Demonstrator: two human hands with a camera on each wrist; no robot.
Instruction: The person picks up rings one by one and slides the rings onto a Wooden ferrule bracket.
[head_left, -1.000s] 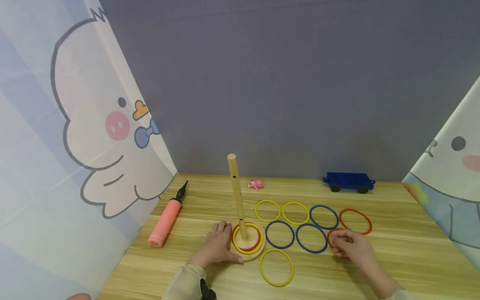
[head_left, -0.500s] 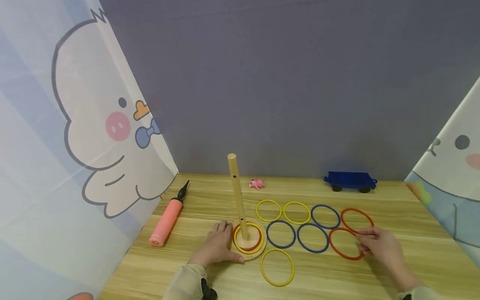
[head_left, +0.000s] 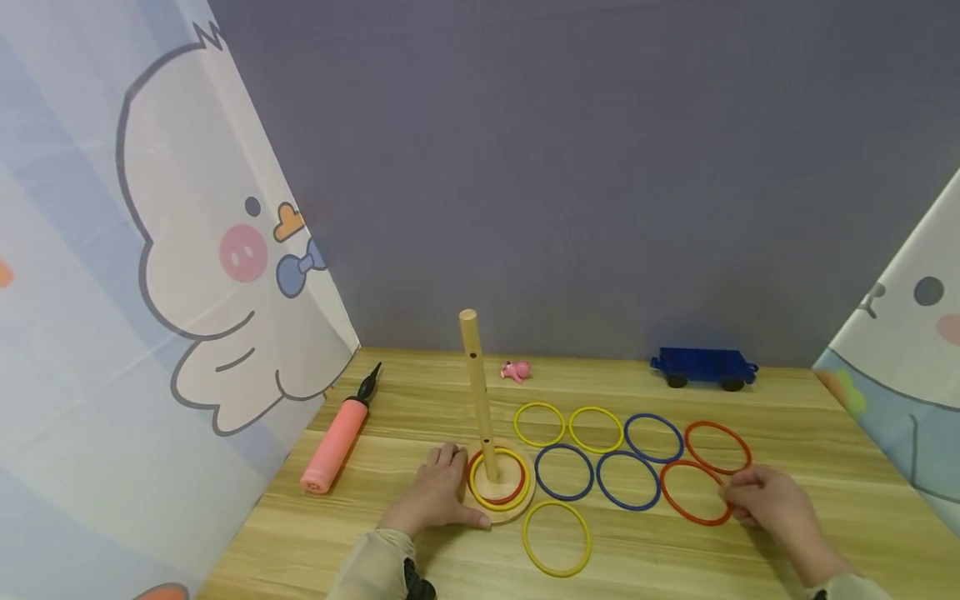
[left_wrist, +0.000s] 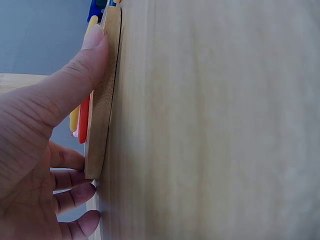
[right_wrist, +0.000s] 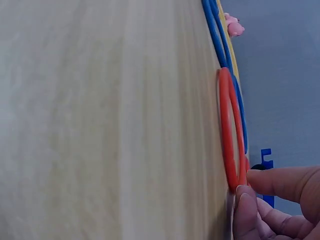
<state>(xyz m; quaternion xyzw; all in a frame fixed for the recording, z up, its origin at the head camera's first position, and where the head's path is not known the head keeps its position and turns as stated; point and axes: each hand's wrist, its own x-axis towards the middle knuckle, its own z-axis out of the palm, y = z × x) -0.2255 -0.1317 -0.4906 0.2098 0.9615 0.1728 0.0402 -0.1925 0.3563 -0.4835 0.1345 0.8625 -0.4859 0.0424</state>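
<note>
A wooden peg stand (head_left: 480, 392) rises from a round base (head_left: 480, 506), with a red ring (head_left: 471, 473) and a yellow ring (head_left: 527, 479) lying around the peg. My left hand (head_left: 432, 492) holds the base from its left side; the left wrist view shows the thumb along the base's edge and fingers at the other side. My right hand (head_left: 774, 502) pinches the right edge of the nearer red ring (head_left: 678, 511), which lies on the table. Thumb and forefinger meet at this ring (right_wrist: 227, 135) in the right wrist view. Another red ring (head_left: 697, 423) lies behind it.
Several blue rings (head_left: 630, 507) and yellow rings (head_left: 557, 573) lie flat between the stand and the red rings. A pink hand pump (head_left: 335, 446) lies at left. A pink toy pig (head_left: 517, 371) and a blue toy wagon (head_left: 702, 367) stand near the grey back wall.
My right hand has shifted from the left part of the nearer red ring to its right edge, then stayed there. My left hand keeps its place on the base.
</note>
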